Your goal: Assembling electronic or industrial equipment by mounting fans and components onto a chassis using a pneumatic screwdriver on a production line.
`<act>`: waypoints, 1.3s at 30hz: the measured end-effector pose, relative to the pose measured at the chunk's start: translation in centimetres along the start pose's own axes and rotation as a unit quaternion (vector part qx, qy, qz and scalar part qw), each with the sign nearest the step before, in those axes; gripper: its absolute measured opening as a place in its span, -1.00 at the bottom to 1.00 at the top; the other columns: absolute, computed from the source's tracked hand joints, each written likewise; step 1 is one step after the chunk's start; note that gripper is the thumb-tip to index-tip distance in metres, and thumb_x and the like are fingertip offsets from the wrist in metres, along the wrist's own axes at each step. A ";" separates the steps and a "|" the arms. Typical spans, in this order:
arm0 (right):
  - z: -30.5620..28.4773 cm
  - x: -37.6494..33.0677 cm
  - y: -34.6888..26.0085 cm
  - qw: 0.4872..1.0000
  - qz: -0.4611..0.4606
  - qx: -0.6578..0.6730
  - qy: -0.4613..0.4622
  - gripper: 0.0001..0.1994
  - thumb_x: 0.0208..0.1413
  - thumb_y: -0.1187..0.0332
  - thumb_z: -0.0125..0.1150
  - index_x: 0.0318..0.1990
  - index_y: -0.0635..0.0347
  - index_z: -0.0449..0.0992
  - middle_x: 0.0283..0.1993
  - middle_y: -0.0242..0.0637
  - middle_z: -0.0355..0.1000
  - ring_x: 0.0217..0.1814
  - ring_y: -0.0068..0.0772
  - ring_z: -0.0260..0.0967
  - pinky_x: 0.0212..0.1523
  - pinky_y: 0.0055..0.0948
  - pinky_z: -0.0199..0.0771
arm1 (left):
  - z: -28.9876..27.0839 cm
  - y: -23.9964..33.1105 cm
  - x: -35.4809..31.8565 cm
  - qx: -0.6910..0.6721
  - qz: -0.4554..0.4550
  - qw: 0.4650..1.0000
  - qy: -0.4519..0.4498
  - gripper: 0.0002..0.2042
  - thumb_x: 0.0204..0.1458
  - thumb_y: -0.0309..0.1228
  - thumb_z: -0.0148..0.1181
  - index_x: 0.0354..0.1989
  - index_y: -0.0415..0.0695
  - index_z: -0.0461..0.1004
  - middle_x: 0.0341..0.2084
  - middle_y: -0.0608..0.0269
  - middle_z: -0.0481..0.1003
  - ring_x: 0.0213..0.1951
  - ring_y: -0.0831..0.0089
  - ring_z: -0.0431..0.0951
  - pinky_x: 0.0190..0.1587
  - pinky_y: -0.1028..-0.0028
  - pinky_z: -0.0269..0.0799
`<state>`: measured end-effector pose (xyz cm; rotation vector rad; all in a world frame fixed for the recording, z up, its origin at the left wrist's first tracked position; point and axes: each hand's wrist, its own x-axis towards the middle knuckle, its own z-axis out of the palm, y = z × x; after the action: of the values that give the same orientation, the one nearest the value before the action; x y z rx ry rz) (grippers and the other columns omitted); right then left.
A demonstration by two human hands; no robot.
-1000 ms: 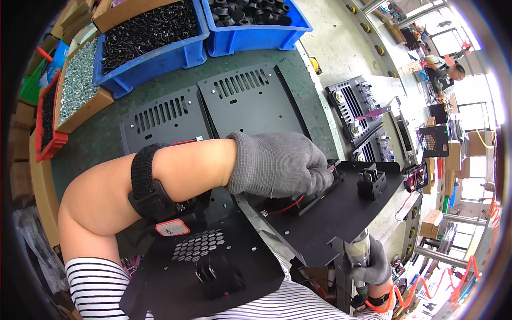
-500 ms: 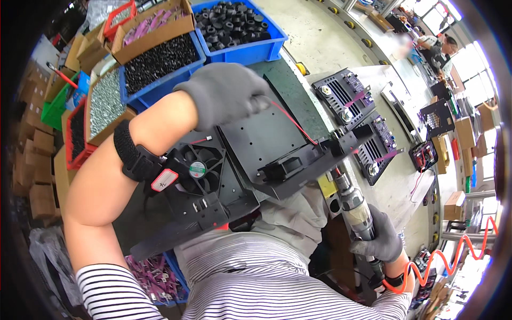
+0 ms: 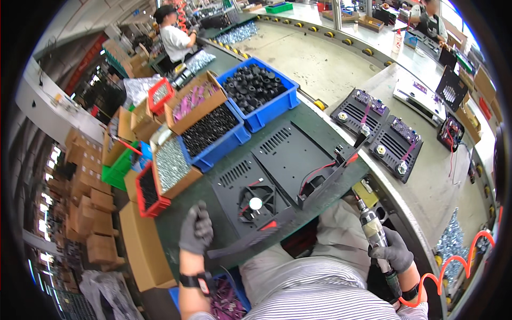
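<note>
My left hand (image 3: 197, 230), in a grey glove, is at the left edge of the green work surface. Its fingers are curled in, and whatever they may hold is hidden. Beside it lies a black metal panel (image 3: 233, 182) with vent slots and a round fan (image 3: 255, 204). A second black panel (image 3: 296, 156) lies just right of it, with a red wire (image 3: 314, 173) near its raised edge. My gloved right hand (image 3: 393, 250) grips an air screwdriver (image 3: 372, 226), its bit pointing away from me. An orange coiled hose (image 3: 442, 271) runs from its lower end.
Blue bins hold black rubber parts (image 3: 255, 88) and small black pieces (image 3: 210, 129). Boxes of screws (image 3: 173, 162) and purple strips (image 3: 196, 101) stand around them. Two slotted black plates with circuit boards (image 3: 396, 146) lie on the right-hand table. Co-workers (image 3: 175, 36) stand farther off.
My left hand has drawn back from above the panels to the near left, and the view has shifted. The right hand keeps hold of the air screwdriver. The panels now lie fully in sight.
</note>
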<state>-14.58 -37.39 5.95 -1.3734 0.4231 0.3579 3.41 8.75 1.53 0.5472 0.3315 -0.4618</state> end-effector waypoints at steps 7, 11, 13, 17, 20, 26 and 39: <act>1.3 -0.4 1.0 0.996 -0.017 0.020 -0.083 -0.50 -0.30 0.30 0.43 -0.17 0.31 0.39 -0.38 -0.38 0.35 -0.37 -0.57 0.30 -0.30 -0.56 0.33 | -1.5 -4.6 -9.8 0.264 0.003 0.952 0.154 -0.75 0.15 -0.31 0.01 -0.17 -0.25 0.43 -0.66 0.38 0.33 -0.72 0.68 0.16 -0.77 0.72 0.03; 1.6 0.1 1.3 0.978 -0.024 -0.016 -0.208 -0.42 -0.28 0.25 0.46 -0.09 0.33 0.36 -0.35 -0.37 0.36 -0.32 -0.58 0.31 -0.26 -0.57 0.35 | 2.9 -9.0 -9.7 0.425 -0.034 0.905 0.013 -0.65 0.16 -0.23 -0.03 -0.14 -0.32 0.42 -0.75 0.44 0.18 -0.72 0.67 0.08 -0.59 0.67 0.15; 2.1 0.2 0.8 0.963 0.000 -0.059 -0.264 -0.38 -0.24 0.21 0.46 -0.02 0.35 0.34 -0.28 -0.35 0.35 -0.23 -0.58 0.27 -0.16 -0.53 0.32 | 6.9 -11.3 -7.4 0.467 -0.032 0.881 -0.066 -0.65 0.15 -0.22 -0.05 -0.15 -0.31 0.40 -0.68 0.43 0.16 -0.67 0.67 0.10 -0.60 0.64 0.00; 3.4 0.2 0.4 0.950 -0.074 -0.080 -0.291 -0.32 -0.23 0.28 0.45 0.07 0.35 0.28 -0.15 -0.32 0.32 -0.14 -0.52 0.23 -0.09 -0.50 0.28 | 10.0 -15.1 -2.7 0.231 -0.079 0.966 -0.082 -0.68 0.17 -0.22 -0.01 -0.10 -0.24 0.38 -0.61 0.48 0.26 -0.64 0.73 0.12 -0.63 0.72 0.02; 2.6 -0.2 0.2 0.958 -0.029 -0.077 -0.275 -0.32 -0.26 0.31 0.46 0.08 0.33 0.29 -0.18 -0.30 0.34 -0.18 -0.52 0.25 -0.11 -0.49 0.30 | 10.5 -16.2 -0.1 0.161 -0.120 0.973 -0.113 -0.72 0.19 -0.23 -0.02 -0.12 -0.21 0.38 -0.58 0.50 0.34 -0.66 0.76 0.11 -0.69 0.77 0.03; 1.0 -1.0 1.5 0.963 -0.078 -0.087 -0.241 -0.32 -0.27 0.25 0.47 0.05 0.32 0.31 -0.23 -0.29 0.36 -0.23 -0.50 0.29 -0.16 -0.50 0.33 | 13.0 -18.5 0.6 0.154 -0.147 0.970 -0.115 -0.73 0.21 -0.23 -0.06 -0.15 -0.21 0.38 -0.60 0.46 0.41 -0.70 0.76 0.08 -0.74 0.77 0.02; -0.4 -0.2 2.1 0.956 -0.098 -0.086 -0.262 -0.31 -0.31 0.34 0.46 0.07 0.29 0.30 -0.28 -0.35 0.39 -0.27 -0.53 0.33 -0.24 -0.51 0.36 | 14.2 -19.2 0.6 0.493 -0.020 0.866 -0.079 -0.58 0.15 -0.09 0.02 -0.12 -0.26 0.42 -0.65 0.49 0.32 -0.68 0.74 0.15 -0.66 0.71 0.10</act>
<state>-15.75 -37.42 4.20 -1.4111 -0.1861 0.5834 -3.21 -13.96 4.67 1.4943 -0.0866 -0.7067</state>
